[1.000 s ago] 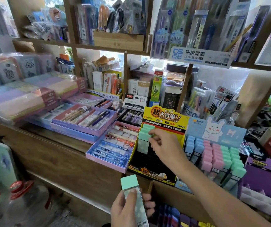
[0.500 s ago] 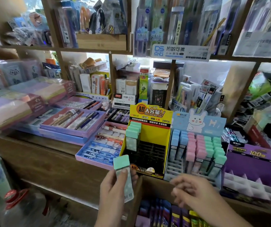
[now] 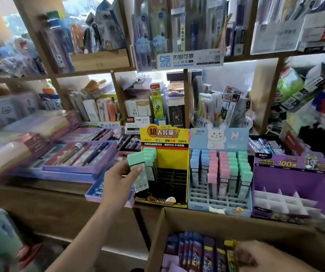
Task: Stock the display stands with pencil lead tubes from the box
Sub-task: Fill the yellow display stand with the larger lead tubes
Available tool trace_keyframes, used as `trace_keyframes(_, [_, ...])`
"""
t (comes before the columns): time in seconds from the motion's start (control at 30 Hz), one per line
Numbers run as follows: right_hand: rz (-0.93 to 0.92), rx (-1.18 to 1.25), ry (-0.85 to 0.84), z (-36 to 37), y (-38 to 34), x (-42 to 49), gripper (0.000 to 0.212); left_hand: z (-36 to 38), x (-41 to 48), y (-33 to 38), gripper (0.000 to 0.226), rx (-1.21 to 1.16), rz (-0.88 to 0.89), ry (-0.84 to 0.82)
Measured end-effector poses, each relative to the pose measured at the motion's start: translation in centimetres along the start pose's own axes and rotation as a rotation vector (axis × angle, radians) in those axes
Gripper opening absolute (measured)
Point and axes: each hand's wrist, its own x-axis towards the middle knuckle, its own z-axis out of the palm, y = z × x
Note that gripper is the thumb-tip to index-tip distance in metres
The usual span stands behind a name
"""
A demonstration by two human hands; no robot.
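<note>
Our left hand (image 3: 118,179) pinches a mint-capped lead tube (image 3: 141,179) between thumb and fingers, just beside the yellow stand (image 3: 175,160), which holds a single column of tubes. The blue stand (image 3: 203,195) looks about half filled and the purple stand (image 3: 287,177) has none. Our right hand (image 3: 246,256) is down in the box (image 3: 197,214), too blurred for us to tell its fingers. We judge most of the stocking remains.

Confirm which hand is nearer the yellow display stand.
Left. The left hand holds a green-capped tube at the yellow display stand's front-left corner; the right hand is down in the cardboard box, below and right of the stand.
</note>
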Motion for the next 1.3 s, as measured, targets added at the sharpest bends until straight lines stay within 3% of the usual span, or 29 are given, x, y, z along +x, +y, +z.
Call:
trace_keyframes(0.2, [0.022, -0.067, -0.006, 1.2, 2.5, 0.6, 0.032, 0.1, 2.2, -0.1, 0.025, -0.034, -0.048, -0.022])
trace_keyframes(0.27, [0.025, -0.053, 0.029, 1.2, 2.8, 0.5, 0.027, -0.1, 2.6, -0.6, 0.026, -0.004, -0.053, -0.042])
trace_keyframes(0.37, [0.040, -0.027, 0.025, 1.1, 3.0, 0.6, 0.040, -0.5, 3.0, -1.4, 0.028, 0.070, -0.042, -0.061])
trace_keyframes(0.5, [0.089, -0.031, 0.051, 1.1, 2.8, 1.0, 0.032, -0.5, 3.2, -2.2, 0.029, 0.159, -0.001, -0.049])
trace_keyframes(0.73, [0.142, -0.029, -0.031, 1.0, 2.8, 0.9, 0.051, -0.7, 3.4, -2.8, 0.023, 0.279, 0.043, -0.041])
trace_keyframes(1.17, [0.177, 0.000, -0.047, 0.8, 2.7, 0.6, 0.048, -0.6, 3.0, -2.7, 0.021, 0.490, 0.096, -0.083])
trace_keyframes(1.3, [0.185, 0.017, -0.067, 0.6, 2.4, 0.7, 0.048, -0.5, 2.7, -3.1, 0.007, 0.541, 0.080, -0.036])
